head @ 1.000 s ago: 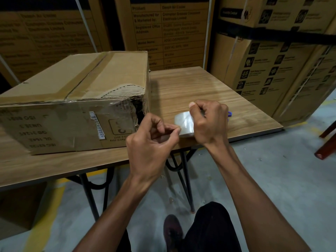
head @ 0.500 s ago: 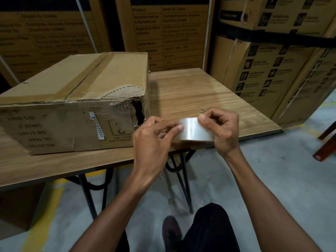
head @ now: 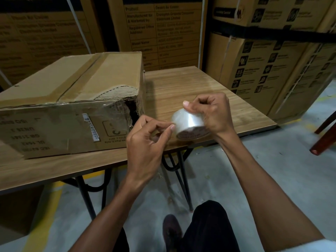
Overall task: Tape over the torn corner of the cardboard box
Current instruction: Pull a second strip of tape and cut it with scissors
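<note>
A brown cardboard box (head: 72,106) lies on the wooden table (head: 190,84), its near right corner torn open into a dark hole (head: 131,110) with frayed corrugated edges. My right hand (head: 212,111) grips a roll of clear tape (head: 190,123) just right of that corner, above the table's front edge. My left hand (head: 147,140) is against the roll's left side, thumb and forefinger pinched at the tape's surface. Whether a loose end is caught between them is too small to tell.
Tall stacks of printed cartons (head: 263,57) stand behind and to the right of the table. Black metal table legs (head: 183,179) and my dark shoe (head: 171,231) are below. A red-brown chair leg (head: 325,137) pokes in at the right.
The stretch of tape held between both hands half a second ago is gone; the roll now sits in my right hand, turned so its side faces me, and my left fingers pinch at it.
</note>
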`<state>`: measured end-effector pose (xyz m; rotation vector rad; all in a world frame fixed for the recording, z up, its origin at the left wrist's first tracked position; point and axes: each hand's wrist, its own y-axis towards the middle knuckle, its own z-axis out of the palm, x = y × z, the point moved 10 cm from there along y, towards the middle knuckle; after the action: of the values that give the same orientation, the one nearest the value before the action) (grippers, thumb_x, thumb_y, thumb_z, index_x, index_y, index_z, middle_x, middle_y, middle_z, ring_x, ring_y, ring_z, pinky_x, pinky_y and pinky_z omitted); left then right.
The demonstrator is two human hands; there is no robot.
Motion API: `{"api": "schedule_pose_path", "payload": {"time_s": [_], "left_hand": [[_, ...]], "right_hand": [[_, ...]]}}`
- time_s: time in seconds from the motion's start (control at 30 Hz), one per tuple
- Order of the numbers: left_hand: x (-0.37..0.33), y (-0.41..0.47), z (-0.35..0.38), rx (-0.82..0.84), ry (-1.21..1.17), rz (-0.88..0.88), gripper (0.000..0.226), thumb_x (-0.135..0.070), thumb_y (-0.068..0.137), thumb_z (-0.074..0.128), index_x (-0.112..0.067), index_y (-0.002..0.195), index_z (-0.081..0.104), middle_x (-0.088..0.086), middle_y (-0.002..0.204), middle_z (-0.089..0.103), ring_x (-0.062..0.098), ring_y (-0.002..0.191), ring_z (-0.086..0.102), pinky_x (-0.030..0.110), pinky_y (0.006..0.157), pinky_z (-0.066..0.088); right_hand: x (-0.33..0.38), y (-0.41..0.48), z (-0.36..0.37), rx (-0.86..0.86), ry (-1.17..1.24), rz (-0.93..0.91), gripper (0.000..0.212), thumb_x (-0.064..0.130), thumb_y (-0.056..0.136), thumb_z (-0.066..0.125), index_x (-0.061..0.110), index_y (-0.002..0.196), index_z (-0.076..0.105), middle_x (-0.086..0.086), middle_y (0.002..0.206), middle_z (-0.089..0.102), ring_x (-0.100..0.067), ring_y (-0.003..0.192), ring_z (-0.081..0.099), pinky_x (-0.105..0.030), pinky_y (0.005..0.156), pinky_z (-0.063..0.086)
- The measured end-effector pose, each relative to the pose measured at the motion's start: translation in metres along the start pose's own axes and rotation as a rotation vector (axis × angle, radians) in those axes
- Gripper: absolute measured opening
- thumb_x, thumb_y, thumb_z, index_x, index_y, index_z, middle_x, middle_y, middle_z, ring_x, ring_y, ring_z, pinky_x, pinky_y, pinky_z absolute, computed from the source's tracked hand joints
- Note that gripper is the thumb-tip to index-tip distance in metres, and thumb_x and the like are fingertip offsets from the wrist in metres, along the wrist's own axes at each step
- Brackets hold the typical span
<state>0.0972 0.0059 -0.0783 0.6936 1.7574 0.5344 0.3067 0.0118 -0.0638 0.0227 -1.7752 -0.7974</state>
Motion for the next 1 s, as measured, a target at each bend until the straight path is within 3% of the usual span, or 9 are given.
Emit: {"api": "schedule_pose_path", "payload": {"time_s": [0.17,0.27,0.37,0.47,0.6,0.73,0.83,0.93,1.0], "left_hand": [[0.013,-0.007,0.001,-0.046,-0.087,-0.132,0.021,-0.024,0.078,0.088,-0.015,0.094,0.080,-0.004,0.094,0.066,0.007,0.089,0.069,0.013,0.079,0.057],[0.020,-0.004,-0.002,-0.082,-0.095,-0.189,0.029,-0.033,0.069,0.092,-0.018,0.091,0.079,-0.007,0.095,0.067,0.007,0.089,0.070,0.021,0.081,0.060],[0.031,0.004,0.001,-0.066,-0.167,-0.275,0.026,-0.032,0.067,0.093,-0.022,0.087,0.080,-0.005,0.095,0.069,0.009,0.089,0.071,0.029,0.084,0.063],[0.039,0.006,0.008,-0.026,-0.250,-0.337,0.014,-0.027,0.075,0.091,-0.024,0.084,0.082,0.002,0.092,0.072,0.023,0.088,0.073,0.045,0.084,0.063],[0.047,0.006,0.008,0.007,-0.285,-0.347,0.009,-0.025,0.081,0.087,-0.021,0.086,0.081,0.005,0.095,0.074,0.028,0.091,0.074,0.052,0.086,0.063],[0.051,0.004,0.007,0.027,-0.385,-0.356,0.015,-0.035,0.075,0.090,-0.025,0.082,0.080,0.018,0.100,0.073,0.040,0.096,0.075,0.059,0.089,0.061],[0.056,0.004,0.011,0.028,-0.421,-0.382,0.018,-0.039,0.074,0.090,-0.026,0.081,0.079,0.024,0.102,0.074,0.045,0.099,0.074,0.063,0.093,0.058],[0.057,0.005,0.012,0.003,-0.424,-0.378,0.019,-0.039,0.072,0.089,-0.025,0.080,0.079,0.023,0.098,0.075,0.047,0.098,0.073,0.066,0.093,0.057],[0.057,0.002,0.012,-0.010,-0.432,-0.390,0.021,-0.041,0.071,0.089,-0.024,0.080,0.079,0.024,0.096,0.075,0.050,0.098,0.073,0.068,0.092,0.056]], "right_hand": [[-0.015,0.000,0.011,0.085,0.112,0.079,0.046,0.040,0.081,0.073,0.003,0.059,0.058,-0.004,0.056,0.050,-0.015,0.055,0.045,-0.031,0.057,0.036],[-0.024,-0.012,0.016,0.182,0.316,0.111,0.031,0.028,0.093,0.059,0.007,0.071,0.059,-0.004,0.066,0.050,-0.014,0.061,0.046,-0.027,0.056,0.036],[-0.037,-0.020,0.008,0.058,0.338,0.150,0.038,0.026,0.095,0.058,0.003,0.065,0.058,-0.005,0.060,0.051,-0.017,0.056,0.050,-0.027,0.053,0.039],[-0.031,-0.014,-0.003,-0.069,0.336,0.118,0.046,0.021,0.093,0.060,0.006,0.052,0.045,0.000,0.050,0.039,-0.020,0.049,0.037,-0.026,0.049,0.032],[-0.018,-0.004,-0.007,-0.092,0.172,0.059,0.054,0.024,0.092,0.063,0.023,0.042,0.042,0.012,0.042,0.036,-0.015,0.043,0.034,-0.031,0.048,0.026],[-0.008,0.002,-0.009,-0.093,-0.058,-0.015,0.057,0.031,0.094,0.059,0.018,0.044,0.037,0.005,0.044,0.034,-0.015,0.042,0.032,-0.034,0.045,0.025],[-0.005,0.007,-0.010,-0.111,-0.122,-0.014,0.054,0.028,0.093,0.057,0.018,0.044,0.036,0.000,0.045,0.033,-0.013,0.041,0.030,-0.026,0.046,0.022],[-0.008,0.007,-0.011,-0.140,-0.169,-0.007,0.056,0.027,0.090,0.058,0.002,0.045,0.037,-0.008,0.046,0.035,-0.018,0.043,0.033,-0.026,0.047,0.024],[-0.007,0.006,-0.012,-0.142,-0.227,-0.024,0.057,0.023,0.091,0.059,0.005,0.043,0.034,0.006,0.041,0.033,-0.012,0.040,0.029,-0.028,0.045,0.024]]}}
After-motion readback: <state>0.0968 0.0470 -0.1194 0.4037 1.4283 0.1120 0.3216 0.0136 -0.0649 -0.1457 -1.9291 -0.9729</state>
